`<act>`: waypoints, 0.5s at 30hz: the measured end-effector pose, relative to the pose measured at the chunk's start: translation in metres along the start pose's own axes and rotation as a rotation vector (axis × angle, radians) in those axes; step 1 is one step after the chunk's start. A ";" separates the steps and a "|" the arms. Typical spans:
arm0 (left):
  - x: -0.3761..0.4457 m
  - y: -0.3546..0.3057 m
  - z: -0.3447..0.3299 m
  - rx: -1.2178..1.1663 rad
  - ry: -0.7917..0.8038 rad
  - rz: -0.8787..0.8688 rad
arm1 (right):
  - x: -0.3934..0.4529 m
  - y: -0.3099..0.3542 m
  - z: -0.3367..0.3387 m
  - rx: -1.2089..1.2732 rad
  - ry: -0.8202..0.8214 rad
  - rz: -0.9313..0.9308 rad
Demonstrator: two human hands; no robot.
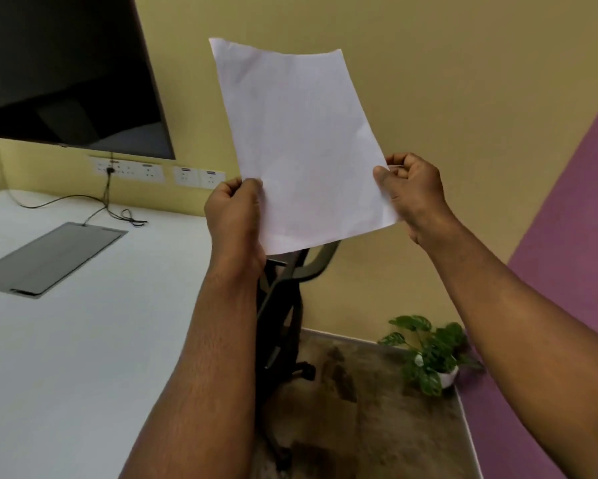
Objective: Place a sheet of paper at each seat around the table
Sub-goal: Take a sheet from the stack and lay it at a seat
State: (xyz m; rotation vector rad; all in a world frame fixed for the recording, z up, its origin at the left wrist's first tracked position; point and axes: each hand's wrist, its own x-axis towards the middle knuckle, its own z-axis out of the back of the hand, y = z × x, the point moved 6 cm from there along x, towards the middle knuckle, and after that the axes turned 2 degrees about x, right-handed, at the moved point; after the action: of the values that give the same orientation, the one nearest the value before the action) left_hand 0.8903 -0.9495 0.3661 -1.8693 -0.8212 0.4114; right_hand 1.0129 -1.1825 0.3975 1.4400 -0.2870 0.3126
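A white sheet of paper (301, 143) is held upright in the air in front of the yellow wall, above the table's right edge. My left hand (233, 219) pinches its lower left edge. My right hand (413, 195) pinches its lower right edge. Whether it is one sheet or a thin stack I cannot tell. The white table (83, 340) lies below and to the left. A dark office chair (283, 305) stands at the table's right side, mostly hidden behind my left forearm and the paper.
A grey cable-box lid (52, 257) is set into the table, with a black cable (107, 202) running up to wall sockets (145, 172). A dark screen (66, 70) hangs on the wall. A potted plant (429, 354) stands on the floor by the purple wall.
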 end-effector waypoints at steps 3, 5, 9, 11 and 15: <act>0.043 -0.002 0.012 0.025 -0.073 -0.035 | 0.051 -0.008 -0.052 0.015 0.111 0.018; 0.072 0.000 0.022 0.078 -0.132 -0.066 | 0.085 -0.016 -0.089 0.020 0.197 0.016; 0.126 0.013 0.045 0.164 -0.251 -0.071 | 0.145 -0.033 -0.164 0.002 0.364 0.015; 0.151 0.021 0.058 0.192 -0.301 -0.056 | 0.169 -0.043 -0.202 -0.022 0.442 0.017; 0.189 0.041 0.092 0.248 -0.428 -0.032 | 0.197 -0.068 -0.283 -0.110 0.601 0.045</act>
State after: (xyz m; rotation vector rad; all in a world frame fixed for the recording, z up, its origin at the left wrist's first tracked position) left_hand 0.9830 -0.7665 0.3043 -1.5559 -1.0288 0.8722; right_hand 1.2225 -0.9006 0.3784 1.1708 0.1513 0.7342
